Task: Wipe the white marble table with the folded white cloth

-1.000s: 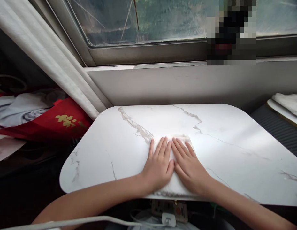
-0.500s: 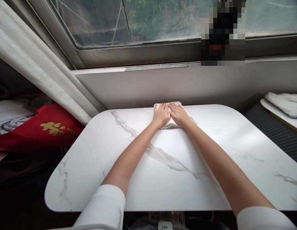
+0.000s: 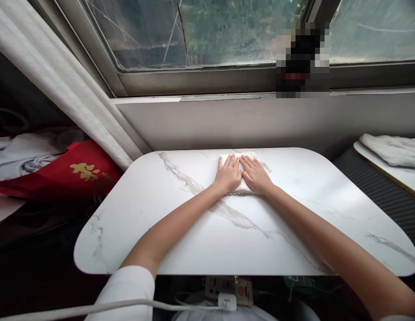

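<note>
A folded white cloth (image 3: 242, 189) lies on the white marble-patterned tabletop (image 3: 201, 249), near its far edge. My left hand (image 3: 228, 174) rests flat on the left part of the cloth, fingers stretched forward. Beside it, my right hand (image 3: 256, 175) also lies flat on the cloth, with its fingers angled up and left. The two thumbs come close together at the middle. Both palms press from above, and much of the cloth is hidden beneath them.
Beyond the table stand a wall and a window (image 3: 227, 40), with a pale curtain (image 3: 60, 76) at left. A red bag (image 3: 103, 174) sits left of the table. At right lies a white fluffy cloth (image 3: 391, 149). Below the near edge are a power strip (image 3: 212, 287) and a white cable (image 3: 127, 304).
Both hands and the cloth have slid back from the table's far edge toward me, still flat. The camera view has shifted, showing more of the window and the power strip.
</note>
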The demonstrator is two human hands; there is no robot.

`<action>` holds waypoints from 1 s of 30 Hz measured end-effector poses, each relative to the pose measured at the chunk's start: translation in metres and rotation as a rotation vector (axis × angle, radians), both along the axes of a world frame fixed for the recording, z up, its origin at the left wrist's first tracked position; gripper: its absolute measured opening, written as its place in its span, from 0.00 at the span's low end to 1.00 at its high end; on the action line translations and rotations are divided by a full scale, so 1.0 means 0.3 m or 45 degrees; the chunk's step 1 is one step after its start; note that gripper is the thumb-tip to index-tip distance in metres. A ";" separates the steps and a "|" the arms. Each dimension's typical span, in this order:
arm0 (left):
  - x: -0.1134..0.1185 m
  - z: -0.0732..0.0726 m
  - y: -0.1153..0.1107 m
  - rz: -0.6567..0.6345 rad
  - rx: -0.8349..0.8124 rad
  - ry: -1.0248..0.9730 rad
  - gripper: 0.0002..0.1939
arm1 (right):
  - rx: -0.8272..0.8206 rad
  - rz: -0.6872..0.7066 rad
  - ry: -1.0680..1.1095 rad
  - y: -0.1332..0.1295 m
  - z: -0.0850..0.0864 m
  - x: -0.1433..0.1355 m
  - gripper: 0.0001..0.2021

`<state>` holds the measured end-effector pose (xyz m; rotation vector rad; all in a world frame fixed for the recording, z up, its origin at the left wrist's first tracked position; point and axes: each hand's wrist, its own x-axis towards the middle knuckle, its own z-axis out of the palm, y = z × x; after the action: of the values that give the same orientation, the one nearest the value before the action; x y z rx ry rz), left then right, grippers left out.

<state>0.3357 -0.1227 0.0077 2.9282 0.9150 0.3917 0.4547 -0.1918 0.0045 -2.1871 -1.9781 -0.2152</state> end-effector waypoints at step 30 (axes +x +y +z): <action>0.186 0.008 -0.048 -0.278 -0.122 0.014 0.28 | 0.016 -0.262 0.151 -0.111 -0.002 0.144 0.27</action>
<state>0.3916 -0.1370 0.0101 2.9030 0.5879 0.3100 0.4979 -0.2252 0.0040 -2.3370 -1.6865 -0.1216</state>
